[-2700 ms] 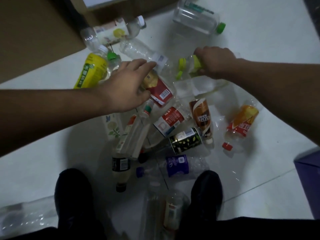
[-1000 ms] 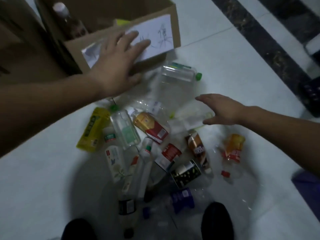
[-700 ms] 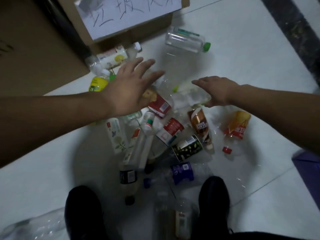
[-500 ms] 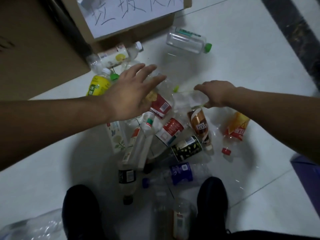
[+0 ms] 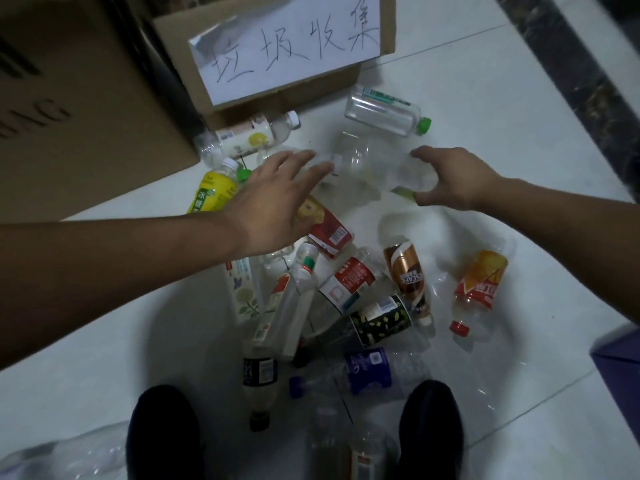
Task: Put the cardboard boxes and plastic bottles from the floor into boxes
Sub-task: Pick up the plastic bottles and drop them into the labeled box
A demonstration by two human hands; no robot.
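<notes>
Between our two hands lies a cluster of clear, crushed plastic bottles on the white tile floor (image 5: 519, 98), and both hands are working at it. Our right hand (image 5: 453, 181) is curled part-way around one clear bottle (image 5: 412, 176), thumb below and fingers arched over the top; whether the grip has actually closed we cannot tell, since the plastic is see-through and blurred. Our left hand (image 5: 273, 206) is spread flat and wide, palm down, holding nothing, its fingertips (image 5: 311, 164) reaching over another clear bottle (image 5: 346, 161) just ahead of it. We judge that we are gathering two at once so that each trip to the box carries more.

Just beyond the left fingertips stands the labelled cardboard box (image 5: 277, 50), its handwritten paper sign facing us; it sits close, probably so bottles need only a short lift. Beyond the right hand lies a square clear bottle with a green cap (image 5: 384, 110). To the outer side of the left hand are a yellow-labelled bottle (image 5: 213, 194) and a white-labelled one (image 5: 246, 138), beside a larger brown carton (image 5: 86, 98).

Nearer us than both hands, the main heap remains: a red-labelled bottle (image 5: 329, 230), a brown coffee bottle (image 5: 407, 271), an orange-labelled bottle with a red cap (image 5: 479, 284) and a purple-labelled one (image 5: 369, 370), lying between our black shoes (image 5: 431, 431). Much of the task is left.
</notes>
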